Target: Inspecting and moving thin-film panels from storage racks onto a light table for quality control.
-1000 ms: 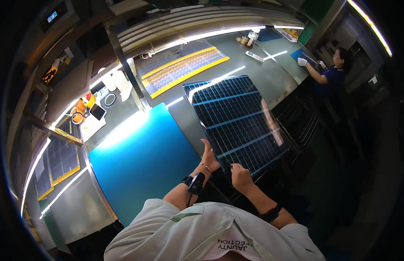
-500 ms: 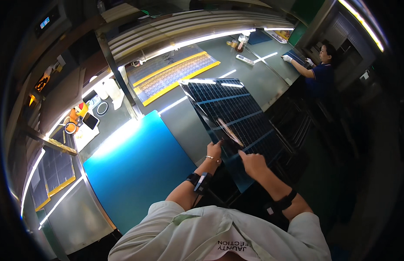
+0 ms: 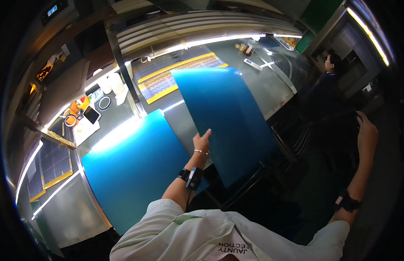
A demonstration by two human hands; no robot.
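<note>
My left hand [image 3: 201, 142] is closed on the left edge of a blue sheet [image 3: 228, 113], its thumb lying on the face. The sheet stands tilted over the front edge of the bench. Far out to the right, my right hand [image 3: 368, 134] pinches the near corner of a dark, see-through film with a fine grid [image 3: 293, 68]. The film stretches from there toward the back of the bench, and much of it is lost in the dark. Flat on the bench at my left lies another glossy blue sheet [image 3: 136, 165].
Yellow-edged patterned panels [image 3: 180, 65] lie at the back of the bench. A white handheld device [image 3: 252, 65] and small bottles [image 3: 247, 51] stand farther right. A phone [image 3: 91, 114] and tape rolls sit at left. A person [image 3: 330, 71] is beyond the film.
The gridded film has come away from the blue sheet and swung right with my right hand, baring the blue face. My left hand has shifted slightly left and up along the edge.
</note>
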